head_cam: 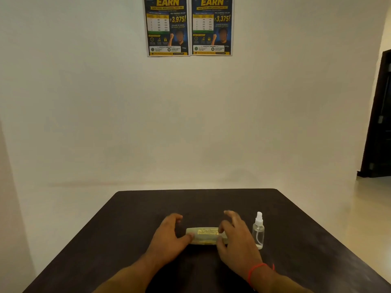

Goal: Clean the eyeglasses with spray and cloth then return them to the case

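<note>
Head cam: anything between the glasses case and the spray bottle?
Only the right hand, pinching the case at its right end; a sliver of bare table separates it from the spray bottle. Head view.

2 hands (168, 232) (234, 235), 1 case (204, 235), 1 spray btl (258, 231), 2 posters (167, 26) (212, 26), maybe 2 wrist threads (256, 270)

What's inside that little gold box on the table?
I can't see inside: the case is closed, so whatever it holds is hidden. The left hand touches one end with its thumb, and the right hand pinches the other.
</note>
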